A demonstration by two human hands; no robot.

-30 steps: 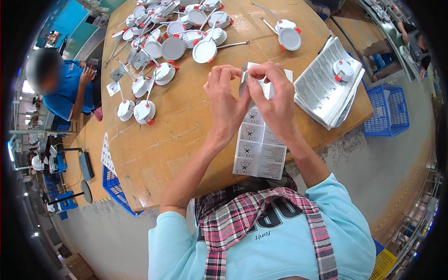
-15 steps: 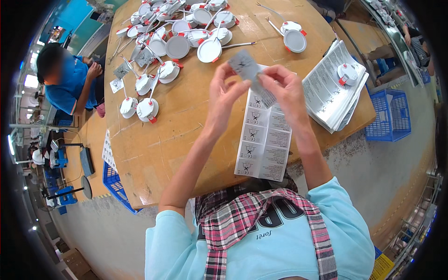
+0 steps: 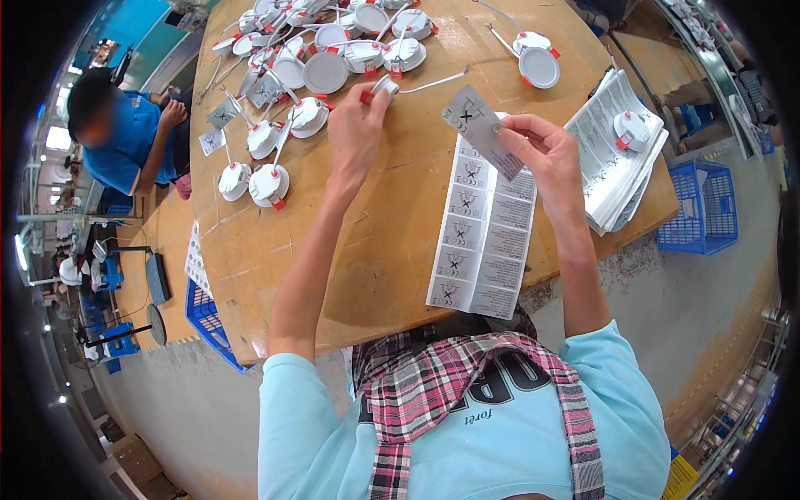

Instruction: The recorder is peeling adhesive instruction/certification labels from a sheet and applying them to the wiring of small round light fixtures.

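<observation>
My left hand (image 3: 356,137) has closed around a small white round downlight (image 3: 385,87); the rest of the lamp is hidden behind the fingers. A white cable (image 3: 433,82) runs rightward from it. Between thumb and fingers, my right hand (image 3: 546,150) pinches a silver printed label (image 3: 477,125) over the far end of a label sheet (image 3: 477,242). The sheet lies on the table near its front edge, with two printed columns. Beyond my left hand is a pile of white downlights (image 3: 325,73) with red clips. Several lamps left of that hand carry silver labels (image 3: 223,114) on their cables.
A thick stack of label sheets (image 3: 596,187) lies to the right with one downlight (image 3: 631,131) on top. Another lamp (image 3: 538,67) rests at the back right. Blue crates (image 3: 698,204) stand by the table (image 3: 283,287). A person in blue (image 3: 125,146) sits at the left.
My left hand has let go of the label, moved left and away from me, and taken hold of a downlight. My right hand has shifted right, keeping the label.
</observation>
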